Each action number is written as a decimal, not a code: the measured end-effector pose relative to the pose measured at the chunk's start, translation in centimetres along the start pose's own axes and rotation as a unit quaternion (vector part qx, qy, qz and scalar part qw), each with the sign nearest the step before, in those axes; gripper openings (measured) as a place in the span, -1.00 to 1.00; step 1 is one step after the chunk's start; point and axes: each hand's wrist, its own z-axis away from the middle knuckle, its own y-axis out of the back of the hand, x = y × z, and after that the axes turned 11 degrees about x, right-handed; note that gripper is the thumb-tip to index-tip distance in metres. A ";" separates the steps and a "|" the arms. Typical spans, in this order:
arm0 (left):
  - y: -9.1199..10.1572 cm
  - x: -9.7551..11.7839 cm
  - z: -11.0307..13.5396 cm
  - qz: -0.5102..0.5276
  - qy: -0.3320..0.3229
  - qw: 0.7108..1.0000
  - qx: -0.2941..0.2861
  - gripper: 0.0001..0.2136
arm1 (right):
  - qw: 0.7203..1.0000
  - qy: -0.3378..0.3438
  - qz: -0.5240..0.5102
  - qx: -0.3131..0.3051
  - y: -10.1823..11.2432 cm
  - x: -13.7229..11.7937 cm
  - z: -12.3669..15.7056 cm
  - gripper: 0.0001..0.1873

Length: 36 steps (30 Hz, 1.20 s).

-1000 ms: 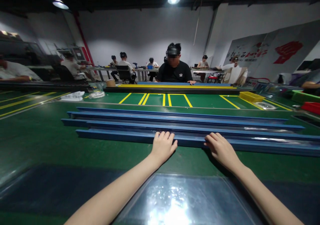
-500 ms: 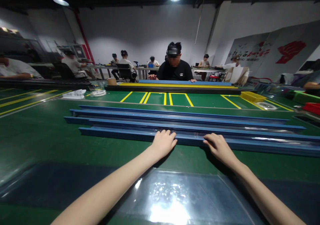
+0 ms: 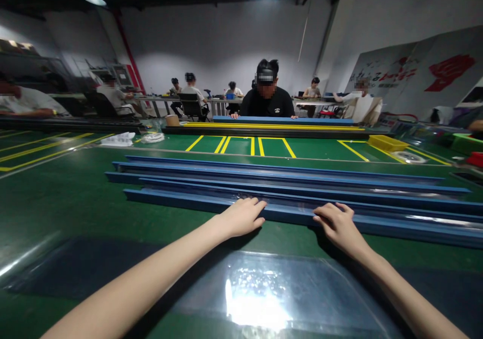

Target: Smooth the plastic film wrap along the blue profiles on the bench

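A long blue channel-shaped strip (image 3: 169, 199) lies across the green table, nearest to me of several similar ones. My left hand (image 3: 243, 218) is closed over its front wall, fingertips inside the channel and thumb in front. To the right, my right hand (image 3: 335, 223) pinches the same wall between thumb and fingers, with one finger slightly lifted. Clear film shows inside the channel. Behind it, another blue strip (image 3: 241, 183) lies almost parallel. Below my forearms a clear plastic sheet (image 3: 317, 293) reflects the lamp.
Across the table (image 3: 75, 193), a co-worker in black (image 3: 266, 102) has both hands on another blue strip (image 3: 302, 121). Yellow and black strips lie before that person. A yellow tray (image 3: 387, 143) and a white roll (image 3: 409, 157) sit right; a white bag (image 3: 117, 139) lies left.
The view has shifted slightly. My right hand has turned a little and one finger has lifted. Both hands stay at the front strip. The co-worker's raised hand has come down onto the far strip.
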 end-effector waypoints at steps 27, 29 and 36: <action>-0.8 -1.3 4.0 -0.089 0.035 0.992 0.088 -0.72 | 0.998 -0.011 -0.017 -0.063 3.7 1.6 1.7 -0.68; -0.6 -1.3 4.2 -0.086 0.034 0.992 0.080 -0.72 | 0.997 -0.003 -0.013 -0.072 4.0 1.5 1.7 -0.67; -0.2 -0.2 4.6 -0.078 0.037 0.994 0.073 -0.73 | 0.988 0.048 -0.003 -0.145 5.8 2.0 1.5 -0.71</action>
